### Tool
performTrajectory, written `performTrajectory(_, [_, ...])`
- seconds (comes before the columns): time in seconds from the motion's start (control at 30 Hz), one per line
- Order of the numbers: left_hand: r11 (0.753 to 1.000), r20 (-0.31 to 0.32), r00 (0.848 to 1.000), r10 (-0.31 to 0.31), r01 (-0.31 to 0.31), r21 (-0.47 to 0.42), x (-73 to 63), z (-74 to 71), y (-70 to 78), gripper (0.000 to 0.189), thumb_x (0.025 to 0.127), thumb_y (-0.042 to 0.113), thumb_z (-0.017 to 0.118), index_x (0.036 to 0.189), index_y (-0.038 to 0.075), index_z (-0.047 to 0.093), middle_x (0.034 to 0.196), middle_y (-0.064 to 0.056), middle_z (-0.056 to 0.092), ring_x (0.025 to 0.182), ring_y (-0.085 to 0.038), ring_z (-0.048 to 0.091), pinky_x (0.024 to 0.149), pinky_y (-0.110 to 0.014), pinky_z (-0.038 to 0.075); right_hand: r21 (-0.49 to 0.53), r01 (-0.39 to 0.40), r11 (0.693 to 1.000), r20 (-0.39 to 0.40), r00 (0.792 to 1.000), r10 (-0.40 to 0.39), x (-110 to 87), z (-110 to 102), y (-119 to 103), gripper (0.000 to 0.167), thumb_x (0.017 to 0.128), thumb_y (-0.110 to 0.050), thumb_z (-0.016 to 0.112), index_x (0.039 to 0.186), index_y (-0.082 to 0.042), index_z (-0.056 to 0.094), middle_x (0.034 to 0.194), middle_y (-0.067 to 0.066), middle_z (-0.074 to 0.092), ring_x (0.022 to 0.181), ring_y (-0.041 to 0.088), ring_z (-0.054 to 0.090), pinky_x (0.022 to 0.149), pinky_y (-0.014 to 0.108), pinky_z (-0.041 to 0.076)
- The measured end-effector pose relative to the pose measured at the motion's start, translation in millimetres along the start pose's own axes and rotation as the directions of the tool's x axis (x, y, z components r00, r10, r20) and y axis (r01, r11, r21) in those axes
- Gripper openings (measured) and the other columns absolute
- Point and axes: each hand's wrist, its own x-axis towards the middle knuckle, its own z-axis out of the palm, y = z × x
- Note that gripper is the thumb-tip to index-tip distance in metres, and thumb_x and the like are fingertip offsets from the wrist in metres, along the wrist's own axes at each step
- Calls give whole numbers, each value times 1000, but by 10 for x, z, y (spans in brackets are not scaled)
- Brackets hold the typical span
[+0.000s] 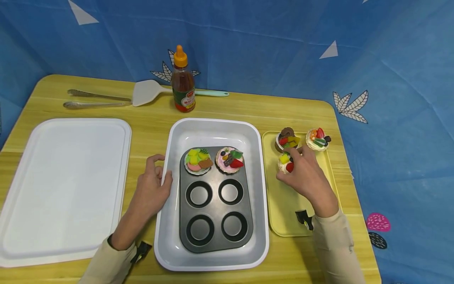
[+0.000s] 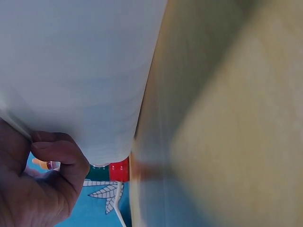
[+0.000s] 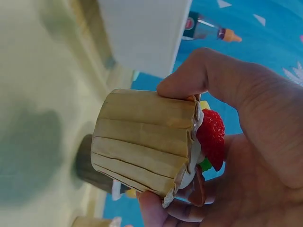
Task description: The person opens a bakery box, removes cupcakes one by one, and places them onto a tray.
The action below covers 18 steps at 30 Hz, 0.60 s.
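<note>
My right hand (image 1: 309, 177) pinches a toy cupcake (image 3: 142, 142) between thumb and fingers, over the yellow tray (image 1: 283, 211). The cupcake has a brown pleated paper cup and a strawberry topping. My left hand (image 1: 151, 190) grips the left rim of a deep white tray (image 1: 213, 268), fingers curled at its edge in the left wrist view. Inside that tray lies a dark muffin pan (image 1: 217, 232). A green-topped cupcake (image 1: 198, 161) and a pink one (image 1: 229, 159) sit in the pan's far row; its other cups are bare.
On the yellow tray's far end are a chocolate cupcake (image 1: 286, 139) and a fruit cupcake (image 1: 317, 139). A sauce bottle (image 1: 183, 88) stands behind the white tray, beside a spatula (image 1: 147, 92) and metal utensils (image 1: 97, 104). A flat white board (image 1: 67, 185) lies left.
</note>
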Motion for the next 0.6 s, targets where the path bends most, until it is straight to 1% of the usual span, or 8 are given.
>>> performTrajectory(0.1, [1000,0,1000,0,0,-2,-1,1,0,44,98,11,56,136,0,38,63,-3,53,50,-16,48,46,-29,40,-1,-14,1000,2,1000,14,4,39,63,62,78,-19,68,134,4,53,115,26,44,102,38,40,68,40,40])
performTrajectory(0.4, [1000,2,1000,-5,5,-10,-3,12,5,44,98,11,56,136,0,38,65,-4,55,50,-16,49,46,-29,41,-18,-64,998,13,998,64,-5,128,190,64,79,-22,69,136,1,52,114,27,43,95,38,40,62,39,38])
performTrajectory(0.6, [1000,-5,1000,4,-4,3,3,6,2,43,98,11,55,136,0,38,64,-4,54,50,-16,49,46,-29,40,-22,-71,997,-3,997,71,-7,204,259,62,79,-22,70,134,0,54,114,28,44,95,40,42,61,40,40])
